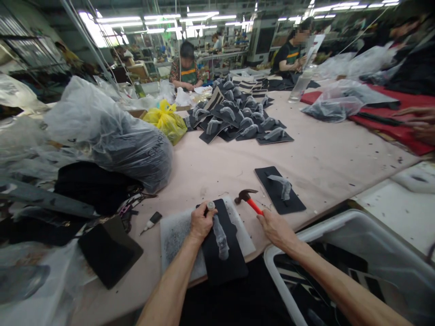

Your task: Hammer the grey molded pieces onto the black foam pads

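My left hand (200, 222) is closed around a short metal punch (210, 205), its round top facing up. The punch stands on the upper end of a black panel (226, 253). A strap handle (221, 240) wrapped in clear plastic runs along that panel. Beneath lies a white board (176, 237), speckled with dark marks. In my right hand (277, 228) is a claw hammer (253, 203) by its red grip, the head raised to the right of the punch and apart from it. A second black panel with a wrapped handle (283, 188) lies beyond the hammer.
Many finished-looking black panels (238, 113) are heaped at the back. Plastic bags (136, 145) and a small bottle (151, 222) sit left. A grey-white bin (272, 258) holding panels stands at my right. Co-workers sit across the table; another person's hand (421, 120) is at far right.
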Action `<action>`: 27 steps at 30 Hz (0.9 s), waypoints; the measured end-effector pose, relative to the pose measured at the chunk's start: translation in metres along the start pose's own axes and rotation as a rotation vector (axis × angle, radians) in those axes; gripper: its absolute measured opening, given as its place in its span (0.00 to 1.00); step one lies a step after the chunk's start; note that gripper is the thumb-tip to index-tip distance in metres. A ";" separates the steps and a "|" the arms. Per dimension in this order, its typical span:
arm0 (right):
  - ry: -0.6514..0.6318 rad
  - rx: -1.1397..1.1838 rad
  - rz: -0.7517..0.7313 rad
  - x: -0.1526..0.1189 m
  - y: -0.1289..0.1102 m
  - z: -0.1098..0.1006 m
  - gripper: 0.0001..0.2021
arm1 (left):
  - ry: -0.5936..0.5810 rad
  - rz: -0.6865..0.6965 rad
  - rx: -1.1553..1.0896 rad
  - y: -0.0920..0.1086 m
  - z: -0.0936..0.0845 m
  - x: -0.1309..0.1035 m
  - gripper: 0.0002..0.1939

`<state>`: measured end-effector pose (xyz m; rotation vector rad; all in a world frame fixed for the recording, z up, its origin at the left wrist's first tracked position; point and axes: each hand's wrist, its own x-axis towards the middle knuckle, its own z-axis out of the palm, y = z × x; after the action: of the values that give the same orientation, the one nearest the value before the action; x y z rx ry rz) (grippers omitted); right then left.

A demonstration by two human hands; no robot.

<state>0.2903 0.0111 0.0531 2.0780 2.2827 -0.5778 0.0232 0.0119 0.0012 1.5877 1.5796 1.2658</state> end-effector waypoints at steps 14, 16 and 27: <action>0.041 -0.145 -0.826 -0.031 -0.104 0.019 0.14 | 0.418 -0.374 -0.427 0.011 0.002 0.015 0.19; 0.083 -0.202 -0.725 -0.032 -0.108 0.017 0.10 | 0.561 -0.439 -0.590 0.020 -0.008 0.023 0.20; 0.137 0.050 -0.173 -0.037 -0.128 -0.016 0.16 | 0.394 0.008 -0.296 0.090 -0.077 0.021 0.15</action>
<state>0.1759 -0.0277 0.1108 2.0139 2.5693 -0.5168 -0.0092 0.0014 0.1165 1.2124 1.5164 1.8073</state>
